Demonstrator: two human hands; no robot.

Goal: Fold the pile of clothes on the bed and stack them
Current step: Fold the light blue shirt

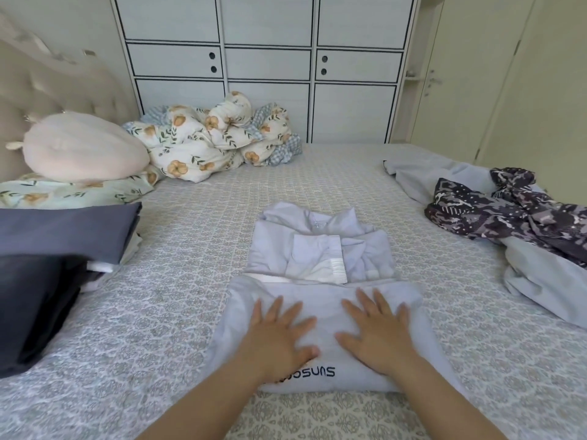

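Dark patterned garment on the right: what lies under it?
The dark patterned garment lies crumpled on a pale blue garment spread over the bed. Anything beneath their overlap is covered.

One bit of writing can be read. It stands in dark letters on the near edge of the pale lilac folded cloth garment (320, 315) in the middle of the bed. The letters are upside down and look like "sunsc". The left hand (279, 331) lies flat on the garment and hides the rest of the word.
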